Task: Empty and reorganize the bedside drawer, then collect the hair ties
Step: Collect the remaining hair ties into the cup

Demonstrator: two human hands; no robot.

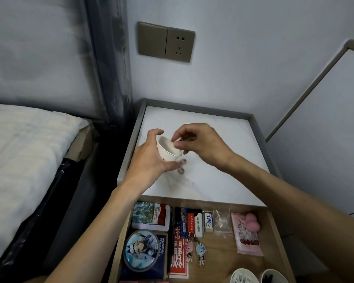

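Left grip: the left hand (149,160) is wrapped round a white paper cup (168,150), thumb over the far rim, and holds it tilted with its mouth toward 2 o'clock.
Right grip: the right hand (200,144) pinches a small pale hair tie (177,140) in its fingertips right at the cup's rim; the loop is blurred.
Still to collect: two darker hair ties (183,161) lie on the desk (223,160) just at 5 o'clock of the cup, close together.
Handling, ties: probably near weightless, soft and stretchy. A fingertip pinch anywhere on the loop should do, and they may cling to the fingers on release.
Handling, cup: likely light and thin-walled, easy to crush. Hold it low on the wall with gentle pressure and keep the mouth up once it is loaded.
Drawer: the drawer (274,231) stands open at 6 o'clock of the desk, its contents laid in rows, with two more cups (243,276) at its near edge.
Readable writing: a dark blue box (161,250) reads "HONKAI STAR RAIL".
Unreadable: a red sheet (178,260) carries large characters and a pink packet (246,237) has red lettering, both too skewed to read.
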